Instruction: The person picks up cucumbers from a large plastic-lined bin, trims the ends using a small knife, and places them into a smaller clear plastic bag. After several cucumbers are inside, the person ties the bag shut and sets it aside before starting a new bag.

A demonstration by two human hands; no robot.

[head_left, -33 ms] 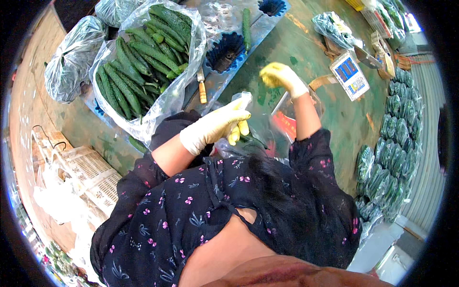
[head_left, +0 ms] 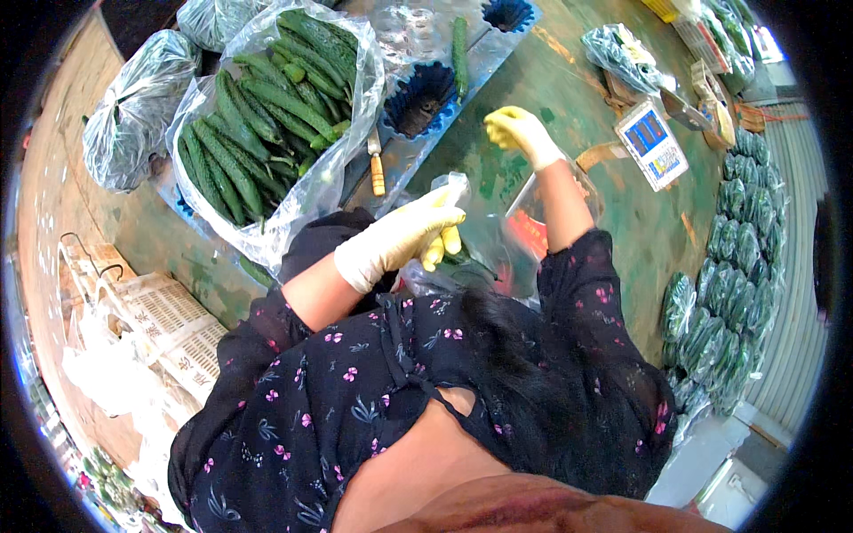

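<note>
My left hand (head_left: 413, 226), in a pale yellow glove, is curled closed around the gathered top of a clear plastic bag (head_left: 458, 183). Below it, the bag hangs close to my body with dark green cucumbers (head_left: 471, 266) partly showing inside. My right hand (head_left: 520, 136), gloved in yellow too, is raised apart to the right of the bag. Its fingers are bent and closed; anything between them is hidden. A wooden-handled knife (head_left: 378, 173) lies left of my hands, beside a large open plastic bag (head_left: 258, 242) full of cucumbers (head_left: 267, 107).
One cucumber (head_left: 459, 58) rests near a blue fluted tray (head_left: 418, 98). A scale display (head_left: 651, 142) stands right on the green floor. Bagged cucumbers (head_left: 733, 284) are stacked along the far right. Filled bags (head_left: 142, 107) and a white crate (head_left: 173, 324) are at left.
My right hand has shifted very slightly, and its forearm has swung a little leftward. My left hand keeps its grip on the bag.
</note>
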